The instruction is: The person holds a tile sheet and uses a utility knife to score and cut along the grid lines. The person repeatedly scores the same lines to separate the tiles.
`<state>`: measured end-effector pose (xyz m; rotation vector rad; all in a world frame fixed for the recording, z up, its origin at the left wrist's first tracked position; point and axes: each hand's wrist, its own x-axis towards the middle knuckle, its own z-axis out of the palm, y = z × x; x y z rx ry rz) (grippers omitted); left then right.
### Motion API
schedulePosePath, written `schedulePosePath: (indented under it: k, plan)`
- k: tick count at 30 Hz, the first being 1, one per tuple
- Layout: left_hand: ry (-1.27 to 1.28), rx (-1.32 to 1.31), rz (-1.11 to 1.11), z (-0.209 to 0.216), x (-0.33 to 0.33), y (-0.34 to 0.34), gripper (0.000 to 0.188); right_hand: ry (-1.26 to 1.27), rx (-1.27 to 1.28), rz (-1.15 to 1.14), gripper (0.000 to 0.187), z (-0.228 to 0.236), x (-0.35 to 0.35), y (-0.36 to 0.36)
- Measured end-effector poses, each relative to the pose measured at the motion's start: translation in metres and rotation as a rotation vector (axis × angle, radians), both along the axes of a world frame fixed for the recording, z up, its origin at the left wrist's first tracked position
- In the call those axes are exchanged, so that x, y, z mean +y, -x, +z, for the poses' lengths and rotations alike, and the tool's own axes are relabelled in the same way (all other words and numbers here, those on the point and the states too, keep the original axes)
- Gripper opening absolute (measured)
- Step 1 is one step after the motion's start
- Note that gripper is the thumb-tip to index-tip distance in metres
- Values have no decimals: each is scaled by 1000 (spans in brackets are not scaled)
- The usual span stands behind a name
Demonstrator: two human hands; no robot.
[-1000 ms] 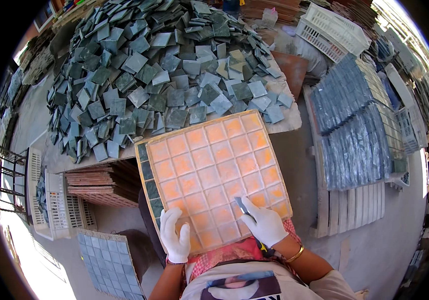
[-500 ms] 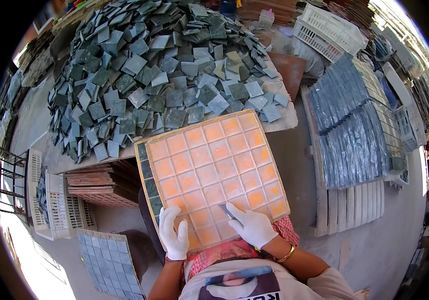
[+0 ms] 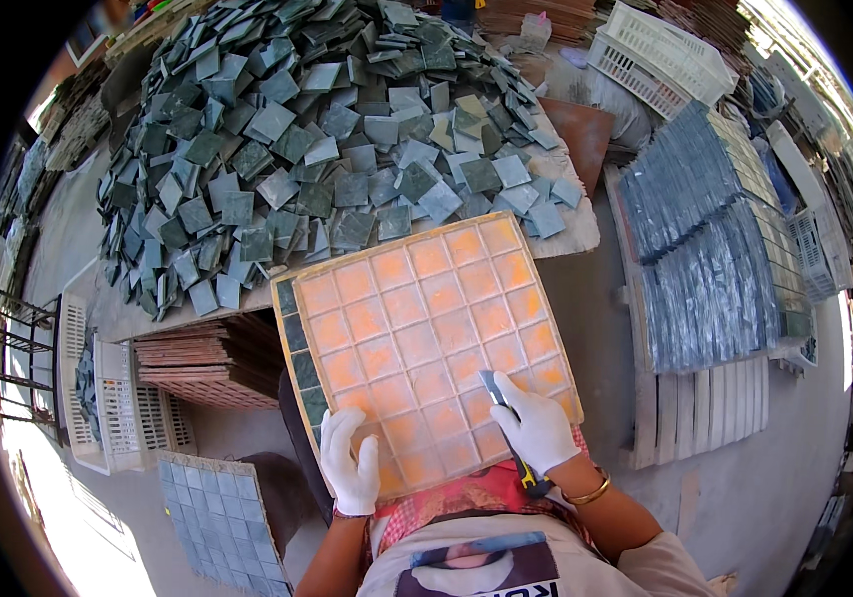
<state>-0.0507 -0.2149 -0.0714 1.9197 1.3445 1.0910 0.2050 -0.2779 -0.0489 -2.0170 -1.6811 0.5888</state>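
An orange and white tile tray [image 3: 426,343] with a raised grid and a wooden rim lies tilted over my lap. Dark green square tiles [image 3: 303,370] fill part of its left column. My left hand [image 3: 350,463], in a white glove, rests on the lower left corner of the tray, thumb apart from the curved fingers. My gloved right hand [image 3: 538,433] is closed on a thin grey tile [image 3: 492,386], seen edge-on over the lower right cells. Just below that hand, a yellow and black utility knife [image 3: 528,478] shows at the tray's near edge.
A large heap of loose green-grey tiles [image 3: 287,149] covers the table [image 3: 573,224] ahead. Reddish trays [image 3: 207,363] are stacked beneath. White crates [image 3: 118,418] and a tiled panel [image 3: 222,517] stand left. Stacked tile sheets [image 3: 710,279] sit on a pallet at right.
My right hand has moved to the right over the tray with the tile. The knife below it has come into view. My left hand stays almost where it was.
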Motion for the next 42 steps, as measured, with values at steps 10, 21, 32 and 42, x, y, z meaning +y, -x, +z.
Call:
schedulePosePath:
  k: [10, 21, 32, 42]
  plan:
    - [3, 12, -11, 1, 3, 1, 29, 115, -105, -33, 49, 2, -4, 5]
    - [7, -24, -10, -1, -1, 0, 29, 14, -2, -114, 46, 18, -13, -30]
    - [3, -2, 0, -1, 0, -1, 28, 21, -175, -33, 42, 16, -14, -62]
    - [0, 33, 0, -2, 0, -2, 28, 176, -223, 51, 45, 24, -2, -68]
